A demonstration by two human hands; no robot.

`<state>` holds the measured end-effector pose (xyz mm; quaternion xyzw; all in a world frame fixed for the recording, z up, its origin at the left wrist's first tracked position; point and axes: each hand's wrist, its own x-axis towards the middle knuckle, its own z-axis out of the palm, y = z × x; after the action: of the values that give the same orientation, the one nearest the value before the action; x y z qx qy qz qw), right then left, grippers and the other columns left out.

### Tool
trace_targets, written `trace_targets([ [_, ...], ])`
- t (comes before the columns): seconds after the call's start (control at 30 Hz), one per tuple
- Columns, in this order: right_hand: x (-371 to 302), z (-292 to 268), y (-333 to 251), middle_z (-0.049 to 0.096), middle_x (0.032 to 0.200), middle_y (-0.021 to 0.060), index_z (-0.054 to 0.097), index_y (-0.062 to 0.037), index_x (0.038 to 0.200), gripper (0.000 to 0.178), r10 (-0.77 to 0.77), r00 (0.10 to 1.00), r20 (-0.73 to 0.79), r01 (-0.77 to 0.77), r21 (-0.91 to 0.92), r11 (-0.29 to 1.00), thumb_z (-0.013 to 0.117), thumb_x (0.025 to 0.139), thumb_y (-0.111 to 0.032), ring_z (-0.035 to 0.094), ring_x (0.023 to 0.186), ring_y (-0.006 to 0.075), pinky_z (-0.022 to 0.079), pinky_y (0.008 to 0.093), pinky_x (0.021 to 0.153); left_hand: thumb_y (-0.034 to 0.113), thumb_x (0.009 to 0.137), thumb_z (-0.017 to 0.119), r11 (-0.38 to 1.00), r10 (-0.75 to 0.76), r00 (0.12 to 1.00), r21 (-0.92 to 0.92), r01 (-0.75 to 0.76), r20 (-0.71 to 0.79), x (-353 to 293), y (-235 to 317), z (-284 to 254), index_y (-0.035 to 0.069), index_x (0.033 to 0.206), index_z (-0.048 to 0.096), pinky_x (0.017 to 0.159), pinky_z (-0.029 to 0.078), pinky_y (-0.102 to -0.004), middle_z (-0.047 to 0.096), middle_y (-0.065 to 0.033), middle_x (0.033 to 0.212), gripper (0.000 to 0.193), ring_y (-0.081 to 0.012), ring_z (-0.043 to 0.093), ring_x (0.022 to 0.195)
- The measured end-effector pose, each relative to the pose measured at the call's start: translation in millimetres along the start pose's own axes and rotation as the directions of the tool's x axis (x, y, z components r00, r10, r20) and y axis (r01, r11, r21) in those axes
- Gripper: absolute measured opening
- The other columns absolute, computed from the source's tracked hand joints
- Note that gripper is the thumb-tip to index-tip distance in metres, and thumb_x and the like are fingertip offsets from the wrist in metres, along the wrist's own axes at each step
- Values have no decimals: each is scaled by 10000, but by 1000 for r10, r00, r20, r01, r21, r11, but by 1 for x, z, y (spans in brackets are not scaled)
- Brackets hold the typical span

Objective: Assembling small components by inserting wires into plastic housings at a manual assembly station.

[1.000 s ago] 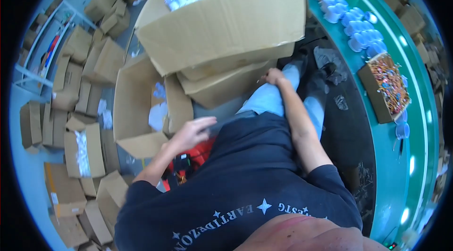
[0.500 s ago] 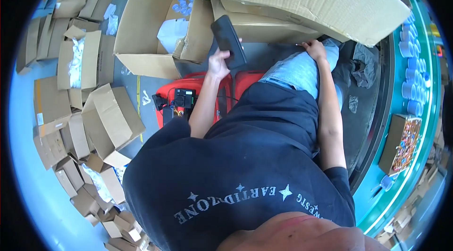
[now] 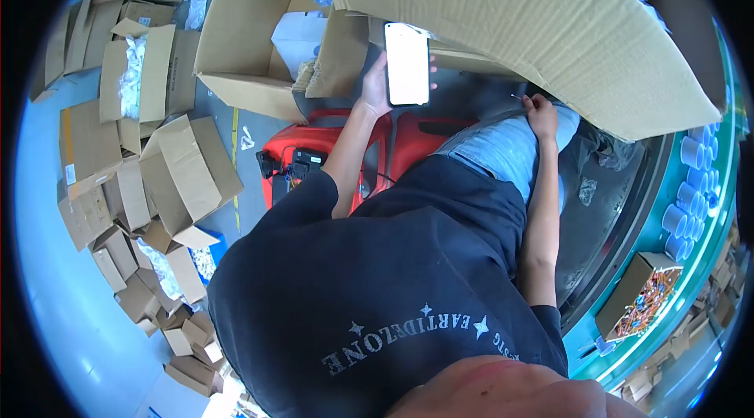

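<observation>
In my left hand [image 3: 375,89] is a phone [image 3: 408,64], held upright with its bright white screen facing me. Fingertips show along the phone's right edge. My right hand [image 3: 542,118] rests on my jeans [image 3: 499,152], its fingers pinched together. From that pinch a small thin stick [image 3: 517,96] with a whitish end sticks out to the left; it is too small to name. Just beyond the phone hangs the flap of a big cardboard box [image 3: 487,5].
An open cardboard box [image 3: 243,92] with blue-white cups stands front left. Beneath me is a red seat [image 3: 404,147]. On the right, a green-edged table [image 3: 628,221] carries stacked cups [image 3: 687,202] and a carton of small colourful parts [image 3: 648,300]. Several cartons [image 3: 188,174] crowd the left floor.
The phone has turned from its dark side to its lit screen and stands straighter, slightly farther right. My right hand stays on my leg. The whole view has shifted a little.
</observation>
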<state>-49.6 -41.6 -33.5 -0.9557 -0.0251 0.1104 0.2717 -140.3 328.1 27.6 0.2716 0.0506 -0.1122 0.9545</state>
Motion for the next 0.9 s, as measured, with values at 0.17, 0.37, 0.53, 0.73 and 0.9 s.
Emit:
trace_targets([
  [0.17, 1, 1, -11, 653, 747, 171, 662, -49, 836, 349, -36, 999, 0, 36, -65, 997, 630, 887, -393, 634, 686, 332, 467, 398, 622, 611, 925, 404, 999, -21, 1000, -41, 21, -6, -20, -8, 14, 32, 1462, 310, 980, 440, -590, 454, -258, 1377, 796, -399, 508, 1216],
  [0.37, 0, -6, -9, 660, 782, 185, 671, -54, 848, 336, -8, 999, 38, 11, -70, 997, 642, 871, -388, 648, 756, 372, 486, 437, 643, 756, 874, 303, 994, -74, 997, -85, 73, -11, -32, -11, 26, 57, 1479, 284, 963, 452, -592, 415, -251, 1413, 924, -402, 496, 1229],
  [0.53, -4, -10, -14, 658, 763, 180, 669, -54, 843, 335, -8, 1000, 23, 9, -64, 998, 642, 872, -386, 649, 742, 367, 485, 427, 634, 780, 860, 278, 992, -69, 998, -106, 70, 9, -31, -12, 25, 50, 1474, 289, 962, 456, -589, 420, -247, 1411, 954, -398, 498, 1231],
  [0.73, -9, -9, -16, 638, 714, 180, 658, -41, 831, 342, -25, 1000, -4, 24, -38, 999, 639, 883, -379, 625, 659, 335, 467, 396, 603, 723, 902, 287, 986, -74, 997, -146, 78, 29, -33, -10, 28, 34, 1454, 325, 951, 464, -586, 445, -251, 1387, 883, -387, 521, 1202],
  [0.9, -9, -9, -14, 630, 695, 183, 653, -25, 829, 350, -41, 999, -18, 41, -12, 999, 636, 890, -369, 608, 617, 317, 457, 385, 589, 662, 927, 317, 970, -97, 993, -216, 111, 75, -32, -9, 31, 21, 1426, 365, 944, 473, -574, 502, -240, 1317, 814, -370, 555, 1150],
])
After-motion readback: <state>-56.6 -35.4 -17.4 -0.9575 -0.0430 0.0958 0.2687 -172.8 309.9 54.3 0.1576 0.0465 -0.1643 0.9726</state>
